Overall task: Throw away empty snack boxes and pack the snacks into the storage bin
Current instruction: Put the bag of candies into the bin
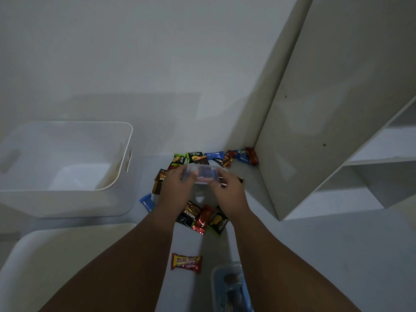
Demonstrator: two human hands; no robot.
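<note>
left hand (177,183) fingers curled round left end of clear plastic box (204,175) | right hand (229,188) pinching its right end | box contents blurred, cannot tell | snack packets (189,216) scattered beneath and beyond the grip | white storage bin (126,140) well left of grip | red wrapper (186,261) lies apart, nearer the person
</note>
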